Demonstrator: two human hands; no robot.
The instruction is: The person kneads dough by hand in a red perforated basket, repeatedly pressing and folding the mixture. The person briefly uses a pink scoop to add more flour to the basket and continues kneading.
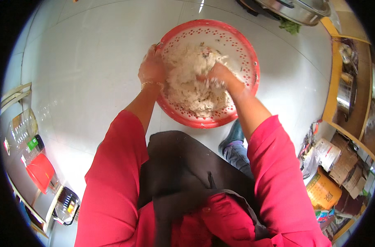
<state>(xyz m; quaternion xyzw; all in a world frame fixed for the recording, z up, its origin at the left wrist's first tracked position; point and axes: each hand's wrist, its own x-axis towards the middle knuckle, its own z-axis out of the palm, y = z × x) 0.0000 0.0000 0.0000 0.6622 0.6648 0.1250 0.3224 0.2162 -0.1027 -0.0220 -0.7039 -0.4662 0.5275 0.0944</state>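
Gripping the red-rimmed basin [255, 68], the left hand [152, 68] curled; I couldn't tell how the right hand [220, 76], blurred in dough [198, 101], held its fingers.

Pale tiled floor [88, 61], glossy. Top right: shiny metal pot [296, 11], cut off by picture edge; green leaves [289, 26] just beside. Right: yellow-edged wooden shelf [331, 84]; below it, white tub [328, 154], orange-yellow bucket [322, 191], cardboard [355, 181], clear plastic bag [310, 164]. Left: clear plastic bottles [19, 135], red plastic item [41, 172], exact kind unclear; lower down, clear jug [66, 206], dark handle.
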